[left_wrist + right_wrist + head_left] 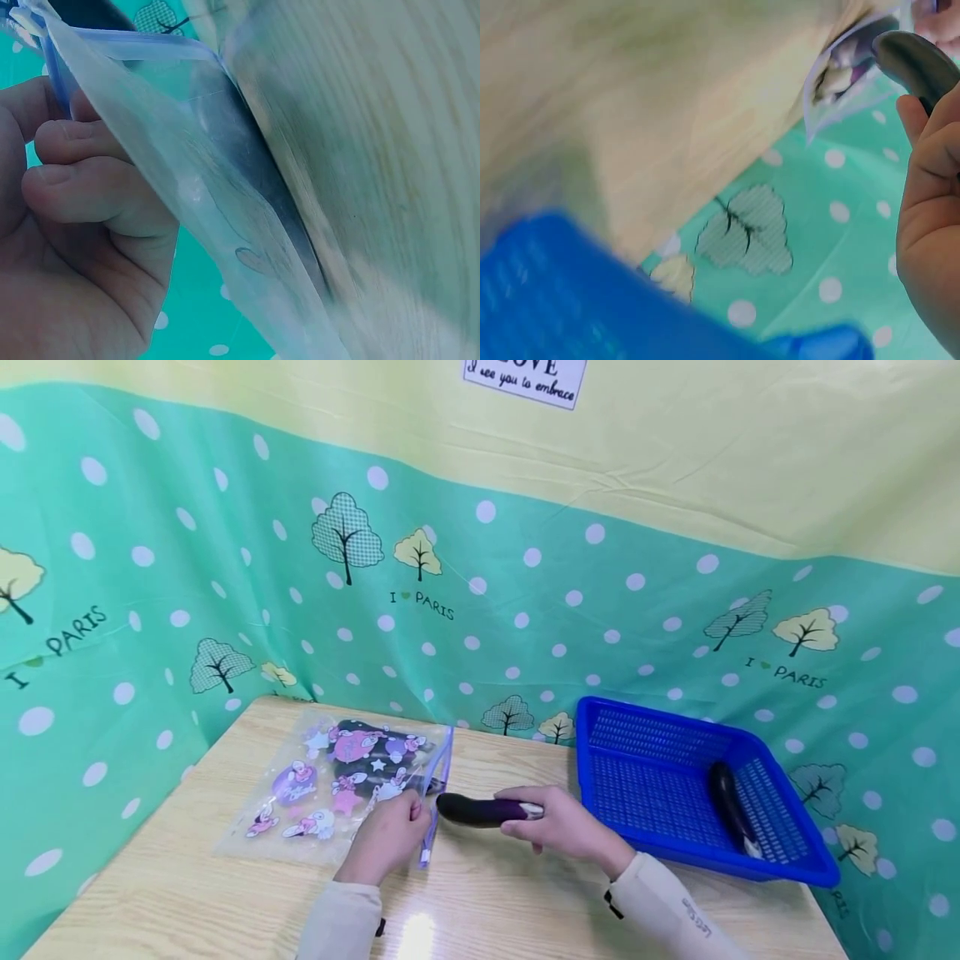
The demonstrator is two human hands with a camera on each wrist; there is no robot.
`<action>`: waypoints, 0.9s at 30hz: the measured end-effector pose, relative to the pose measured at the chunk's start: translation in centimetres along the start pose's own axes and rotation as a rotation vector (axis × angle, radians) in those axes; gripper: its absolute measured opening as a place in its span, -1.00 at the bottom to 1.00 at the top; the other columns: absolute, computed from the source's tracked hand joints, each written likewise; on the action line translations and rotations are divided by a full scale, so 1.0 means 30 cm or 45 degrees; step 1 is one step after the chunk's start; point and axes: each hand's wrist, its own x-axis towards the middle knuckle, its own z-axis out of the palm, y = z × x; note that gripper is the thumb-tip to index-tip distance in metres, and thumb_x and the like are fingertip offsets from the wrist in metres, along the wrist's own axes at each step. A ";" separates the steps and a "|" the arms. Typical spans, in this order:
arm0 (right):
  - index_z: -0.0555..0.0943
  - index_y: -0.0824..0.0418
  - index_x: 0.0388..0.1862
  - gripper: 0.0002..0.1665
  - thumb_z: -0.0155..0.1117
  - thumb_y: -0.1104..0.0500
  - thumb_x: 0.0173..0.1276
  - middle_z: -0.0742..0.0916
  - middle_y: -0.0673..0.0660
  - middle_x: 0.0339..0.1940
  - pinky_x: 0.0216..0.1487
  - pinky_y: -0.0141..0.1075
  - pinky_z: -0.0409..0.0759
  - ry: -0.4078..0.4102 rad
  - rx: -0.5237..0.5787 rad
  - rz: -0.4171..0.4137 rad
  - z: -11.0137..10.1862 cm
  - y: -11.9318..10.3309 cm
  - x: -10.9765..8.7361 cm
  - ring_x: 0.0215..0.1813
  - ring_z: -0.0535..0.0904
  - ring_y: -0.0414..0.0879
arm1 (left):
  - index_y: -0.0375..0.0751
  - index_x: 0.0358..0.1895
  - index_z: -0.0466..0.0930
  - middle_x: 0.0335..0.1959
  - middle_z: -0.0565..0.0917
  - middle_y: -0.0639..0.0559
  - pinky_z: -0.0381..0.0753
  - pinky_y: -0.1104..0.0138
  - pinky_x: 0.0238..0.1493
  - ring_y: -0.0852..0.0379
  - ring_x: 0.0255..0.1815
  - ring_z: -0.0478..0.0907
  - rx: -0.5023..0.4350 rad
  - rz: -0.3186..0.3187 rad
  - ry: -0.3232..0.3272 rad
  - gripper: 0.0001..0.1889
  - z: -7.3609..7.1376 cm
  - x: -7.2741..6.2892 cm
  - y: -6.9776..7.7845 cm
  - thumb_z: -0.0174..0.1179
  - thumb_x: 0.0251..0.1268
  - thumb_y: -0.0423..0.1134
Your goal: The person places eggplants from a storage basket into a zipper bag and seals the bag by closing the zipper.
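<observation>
A clear zip bag (300, 810) printed with pink and purple cartoon figures lies on the table, dark eggplants (367, 768) showing through it. At its open, purple-edged mouth my left hand (390, 835) pinches the near edge; the left wrist view shows the curled fingers (82, 180) against the plastic. My right hand (558, 827) grips an eggplant (480, 810) by its stem end, its rounded tip pointing left at the bag's mouth. In the right wrist view the held eggplant (919, 67) has its tip at the opening, with another eggplant's pale stem (836, 82) inside.
A blue plastic basket (652, 839) stands at the right of the wooden table (510, 902), one eggplant (731, 810) lying along its right side. Behind the table hangs a green and yellow cloth (637, 635) with dots and trees.
</observation>
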 end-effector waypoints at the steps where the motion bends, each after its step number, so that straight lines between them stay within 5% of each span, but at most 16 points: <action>1: 0.59 0.12 0.33 -0.43 0.41 0.01 0.37 0.69 0.19 0.02 -0.67 -0.34 0.41 -0.015 0.017 0.000 0.013 0.000 0.008 -0.56 0.64 0.26 | -0.06 -0.46 0.36 -0.62 0.37 0.07 0.32 0.25 -0.59 0.12 -0.61 0.34 0.004 0.004 0.004 -0.77 0.000 0.000 -0.001 0.10 0.40 -0.17; 24: 0.64 0.04 0.28 -0.49 0.44 0.08 0.35 0.73 0.06 -0.01 -0.44 -0.24 0.60 -0.084 0.176 -0.076 0.185 0.051 0.245 -0.51 0.67 0.09 | -0.05 -0.43 0.39 -0.60 0.44 0.04 0.34 0.23 -0.58 0.08 -0.60 0.37 -0.001 -0.018 -0.002 -0.76 -0.011 0.002 0.003 0.10 0.45 -0.13; 27: 0.66 -0.02 0.26 -0.50 0.44 0.07 0.34 0.74 0.01 0.04 -0.27 -0.22 0.65 -0.054 0.156 -0.107 0.202 0.048 0.273 -0.32 0.69 -0.04 | -0.04 -0.43 0.38 -0.61 0.43 0.05 0.34 0.23 -0.57 0.09 -0.59 0.38 0.039 0.023 0.011 -0.77 -0.010 0.003 0.006 0.12 0.43 -0.13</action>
